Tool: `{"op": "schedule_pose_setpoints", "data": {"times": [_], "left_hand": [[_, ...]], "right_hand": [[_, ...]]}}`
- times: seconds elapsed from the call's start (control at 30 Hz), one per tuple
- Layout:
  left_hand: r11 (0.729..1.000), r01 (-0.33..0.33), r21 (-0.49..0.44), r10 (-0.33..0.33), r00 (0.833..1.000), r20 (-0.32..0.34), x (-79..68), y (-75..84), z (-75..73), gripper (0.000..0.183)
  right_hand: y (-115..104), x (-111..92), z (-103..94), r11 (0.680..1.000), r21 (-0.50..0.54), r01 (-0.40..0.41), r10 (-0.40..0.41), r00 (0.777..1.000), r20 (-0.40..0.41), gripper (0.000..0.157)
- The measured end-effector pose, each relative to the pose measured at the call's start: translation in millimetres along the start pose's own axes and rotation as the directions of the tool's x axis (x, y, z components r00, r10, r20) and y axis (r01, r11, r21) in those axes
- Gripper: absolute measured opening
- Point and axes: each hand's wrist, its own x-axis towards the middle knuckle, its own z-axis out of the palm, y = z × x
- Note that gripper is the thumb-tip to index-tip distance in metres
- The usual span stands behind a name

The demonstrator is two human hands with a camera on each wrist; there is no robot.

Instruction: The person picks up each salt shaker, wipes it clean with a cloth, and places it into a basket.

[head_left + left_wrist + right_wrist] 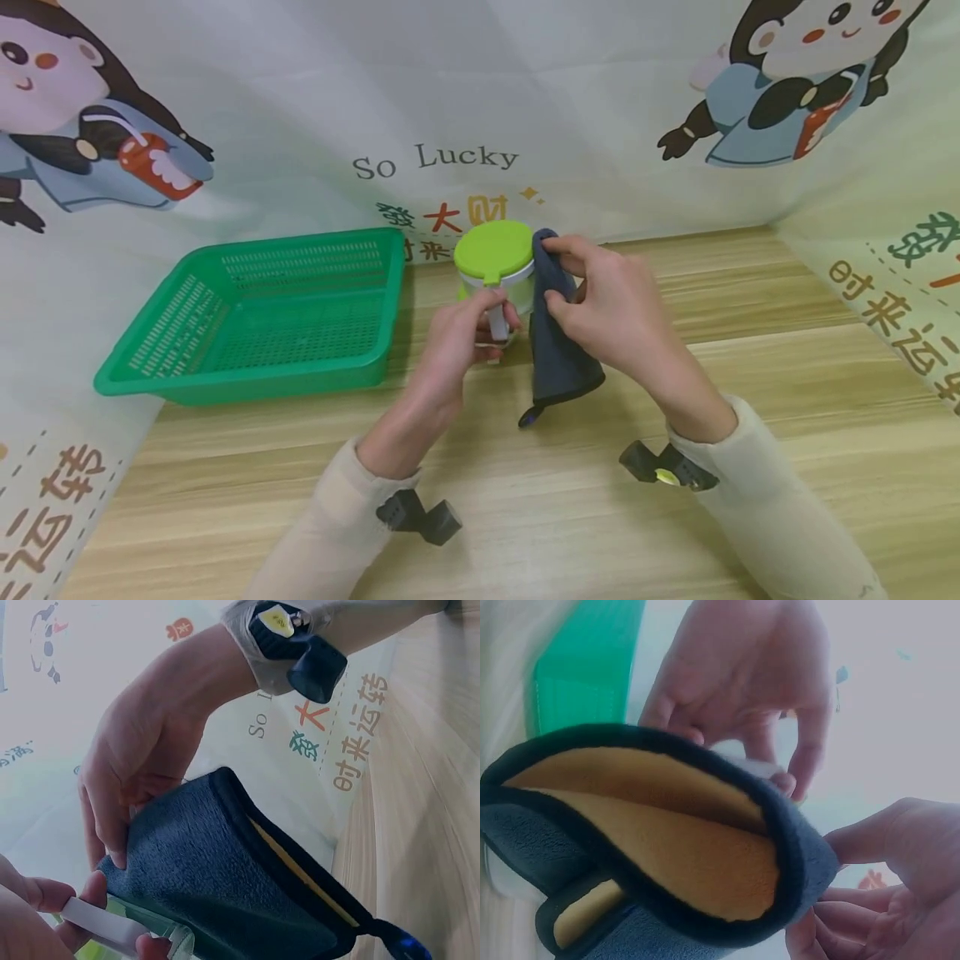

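Observation:
A clear jar with a bright green lid [495, 248] and a pale handle [498, 323] stands near the back wall. My left hand [452, 335] grips that handle, its fingers curled round it. A dark blue-grey cloth [558, 354] hangs folded along the jar's right side, pinched near its top edge by my right hand [617, 302]. In the right wrist view the folds open toward the camera, baring an orange-yellow underside [705, 855] with black edging. A small loop [401, 941] dangles from one corner in the left wrist view. The cloth hides part of the jar.
Left of the jar sits a green plastic basket [273, 383] with slotted walls. Underneath is a wood-grain tabletop [517, 508]. A printed white sheet [450, 92] rises behind and continues along both sides.

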Motion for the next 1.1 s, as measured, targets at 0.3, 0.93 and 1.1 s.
{"op": "schedule_pose_setpoints", "data": {"times": [0.3, 0.93, 1.1], "left_hand": [[0.996, -0.058, 0.061, 0.058, 0.998, 0.016, -1.5, 0.6, -1.2, 0.032], [0.999, -0.051, -0.003, 0.051, 0.998, -0.024, -4.1, 10.6, -29.9, 0.035], [1.0, -0.006, 0.017, 0.007, 1.0, -0.012, -3.7, 22.5, -74.8, 0.034]], "right_hand": [[8, 5, 0.4, 0.999, 0.05, 0.009, -0.004, 0.996, -0.093, 0.048], [1, 0, 3.0, 0.993, 0.109, 0.039, -0.035, 0.999, -0.041, 0.046], [1, 1, -0.8, 0.977, 0.214, 0.017, -0.014, 1.0, -0.016, 0.046]]}}
